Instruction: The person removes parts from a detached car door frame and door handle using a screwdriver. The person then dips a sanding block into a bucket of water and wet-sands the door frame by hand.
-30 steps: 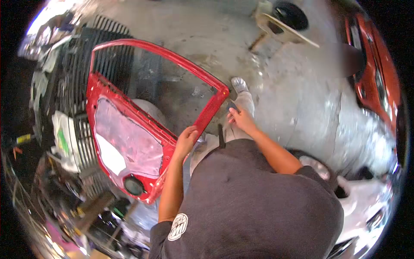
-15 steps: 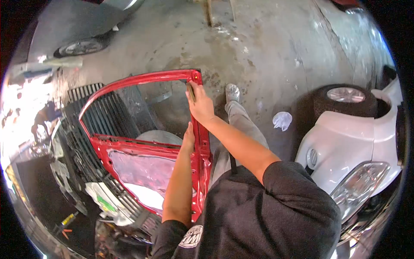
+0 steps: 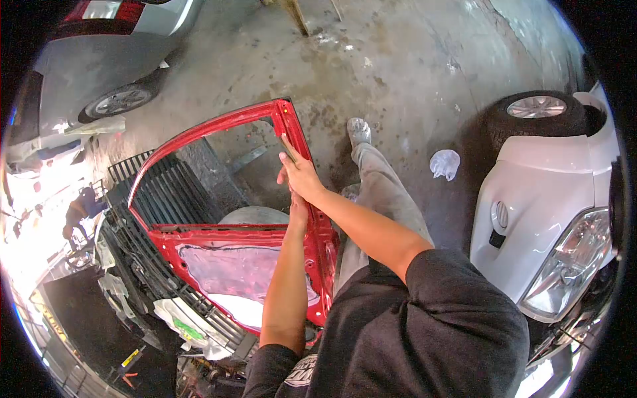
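A red car door [image 3: 318, 255] stands tilted in front of me, its window opening bare and a pinkish-grey sanded patch [image 3: 229, 268] on its lower panel. My right hand [image 3: 304, 179] is closed on a thin brown strip [image 3: 288, 147], perhaps folded sandpaper, at the inner edge of the window frame's upright post. Just below, my left hand [image 3: 298, 207] is against the same post and seems to grip it. My right hand and the post hide most of the left fingers.
Black slatted grilles [image 3: 176, 192] and other car parts lie behind the door. A white car front end [image 3: 531, 199] with a loose wheel [image 3: 534, 113] stands at right. A crumpled white bag [image 3: 444, 164] lies on the floor by my leg. A grey car [image 3: 99, 73] is at upper left.
My right hand has slid down the post with the brown strip and now overlaps my left hand. The head view has shifted, and the door appears more tilted.
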### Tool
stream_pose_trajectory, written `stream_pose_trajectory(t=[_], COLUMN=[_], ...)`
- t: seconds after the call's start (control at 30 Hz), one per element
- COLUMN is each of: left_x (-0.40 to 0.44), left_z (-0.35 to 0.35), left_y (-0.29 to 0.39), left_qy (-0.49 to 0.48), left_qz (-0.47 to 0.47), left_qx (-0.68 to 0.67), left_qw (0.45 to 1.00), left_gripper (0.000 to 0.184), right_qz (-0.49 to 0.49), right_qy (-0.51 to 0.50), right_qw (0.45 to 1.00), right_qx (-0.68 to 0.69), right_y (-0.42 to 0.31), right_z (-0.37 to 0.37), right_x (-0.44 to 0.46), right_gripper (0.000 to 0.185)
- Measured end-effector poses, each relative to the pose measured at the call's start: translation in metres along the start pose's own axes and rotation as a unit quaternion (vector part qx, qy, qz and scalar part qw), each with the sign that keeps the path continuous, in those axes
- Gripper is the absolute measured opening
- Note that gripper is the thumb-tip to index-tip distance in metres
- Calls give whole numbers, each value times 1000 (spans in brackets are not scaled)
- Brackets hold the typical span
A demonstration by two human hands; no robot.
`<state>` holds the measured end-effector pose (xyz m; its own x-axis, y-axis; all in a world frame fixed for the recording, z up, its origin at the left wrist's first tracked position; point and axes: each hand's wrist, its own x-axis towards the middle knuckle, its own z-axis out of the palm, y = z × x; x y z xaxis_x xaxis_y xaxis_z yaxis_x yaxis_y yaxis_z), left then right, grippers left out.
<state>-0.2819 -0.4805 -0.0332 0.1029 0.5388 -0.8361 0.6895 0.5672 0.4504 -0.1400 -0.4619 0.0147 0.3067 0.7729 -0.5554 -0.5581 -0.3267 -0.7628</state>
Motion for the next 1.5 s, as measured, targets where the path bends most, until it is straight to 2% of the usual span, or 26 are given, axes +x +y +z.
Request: stream_pose_trajectory(t=[0.1,0.2,0.3,0.43,0.53,0.67,0.77,0.9,1.03,1.13,1.17,1.23,1.33,1.43,1.5], left_x=[-1,3,5,2,2,5,3,6,10,13,14,16,18,19,18], left_z=[2,0,-1,1,2,3,3,4,5,6,8,10,13,15,15], left_y=[-3,-14,-12,-13,-18,-18,-19,-22,-21,-22,-22,-22,-24,-24,-26], left_qy=[-11,-17,-14,-14,-9,-7,-8,-8,-5,-2,0,3,9,16,22], left_qz=[75,109,86,85,90,96,96,101,107,112,115,119,120,118,115], left_qx=[-13,-25,-1,-26,-27,-30,-29,-26,-34,-46,-51,-60,-71,-80,-85], left_qw=[997,994,996,996,996,995,995,995,994,993,992,991,990,990,989], left_gripper=[76,74,76,75,75,74,73,72,71,71,70,70,70,69,69], right_qz=[1,-14,-27,-40,-63,-20,-39,-62,13,-12,-78,-65,-262,-249,-214], right_qy=[8,14,10,14,-6,2,14,15,13,-16,-30,-39,-78,-187,-190], right_qw=[1000,1000,1000,998,997,1000,999,998,995,983,966,956,849,802,767], right_qx=[17,19,0,40,53,4,-16,-16,-100,-180,-246,-284,-452,-509,-574], right_y=[1,7,9,-10,-31,-22,-5,-33,-41,-34,-45,-85,-111,-128,-133], right_z=[3,5,5,9,6,2,4,3,-3,-36,-52,-65,-74,-68,-66], right_x=[2,2,-1,5,38,6,5,36,5,17,18,27,62,84,89], right_gripper=[57,57,56,56,57,58,58,57,52,49,45,44,41,40,39])
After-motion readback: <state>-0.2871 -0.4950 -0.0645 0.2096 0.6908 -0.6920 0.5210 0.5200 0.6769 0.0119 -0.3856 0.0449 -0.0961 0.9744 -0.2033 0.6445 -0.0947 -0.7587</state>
